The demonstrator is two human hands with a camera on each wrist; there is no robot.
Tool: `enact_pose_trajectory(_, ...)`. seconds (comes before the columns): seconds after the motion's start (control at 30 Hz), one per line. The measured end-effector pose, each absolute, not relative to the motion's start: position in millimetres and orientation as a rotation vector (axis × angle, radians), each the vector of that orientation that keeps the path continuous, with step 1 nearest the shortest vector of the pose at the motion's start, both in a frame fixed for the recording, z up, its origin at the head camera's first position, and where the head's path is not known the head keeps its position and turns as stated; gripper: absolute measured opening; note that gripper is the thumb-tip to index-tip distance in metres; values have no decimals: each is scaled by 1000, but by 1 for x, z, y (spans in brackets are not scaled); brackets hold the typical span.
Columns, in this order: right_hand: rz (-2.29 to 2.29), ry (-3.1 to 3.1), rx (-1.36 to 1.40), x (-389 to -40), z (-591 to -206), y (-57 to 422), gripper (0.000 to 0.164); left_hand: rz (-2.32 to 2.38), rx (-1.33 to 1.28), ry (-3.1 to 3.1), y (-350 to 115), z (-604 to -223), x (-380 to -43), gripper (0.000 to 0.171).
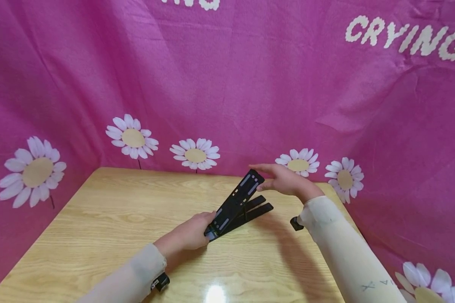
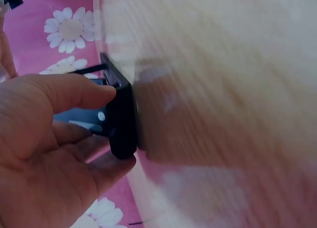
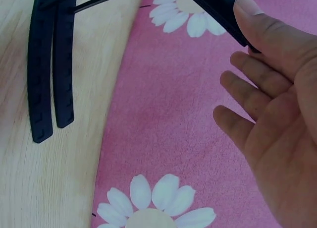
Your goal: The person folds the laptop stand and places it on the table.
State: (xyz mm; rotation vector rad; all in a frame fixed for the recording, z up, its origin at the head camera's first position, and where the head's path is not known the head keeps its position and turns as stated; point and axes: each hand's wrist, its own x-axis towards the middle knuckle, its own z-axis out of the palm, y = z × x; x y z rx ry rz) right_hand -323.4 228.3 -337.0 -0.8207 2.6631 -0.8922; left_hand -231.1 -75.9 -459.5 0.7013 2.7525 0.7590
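Note:
A black folding laptop stand [image 1: 234,204] sits on the wooden table, its top panel tilted up from two notched base legs [image 3: 40,84]. Its low hinge end is gripped by my left hand [image 1: 191,232]; in the left wrist view the thumb [image 2: 91,91] lies on one side and fingers on the other. At the raised end, my right hand [image 1: 284,180] holds the panel between thumb and index finger. The right wrist view shows that thumb [image 3: 262,17] on the panel [image 3: 213,12], the other fingers spread apart below. The index fingertip is hidden there.
The wooden table [image 1: 117,219] reaches back to a pink cloth [image 1: 227,84] with daisies and white letters. The cloth also hangs along both sides. A thin support bar [image 3: 106,0] links the stand's legs and panel.

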Motion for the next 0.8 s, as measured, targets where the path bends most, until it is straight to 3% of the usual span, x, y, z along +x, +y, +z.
enact_pose_trajectory(0.43, -895, 2766, -817, -314, -338, 227, 72, 903, 834, 2644, -93, -465, -248, 79)
enact_pose_trajectory(0.8, -1183, 2528, -788, -316, -346, 238, 69, 966, 763, 2600, -107, -468, -255, 77)
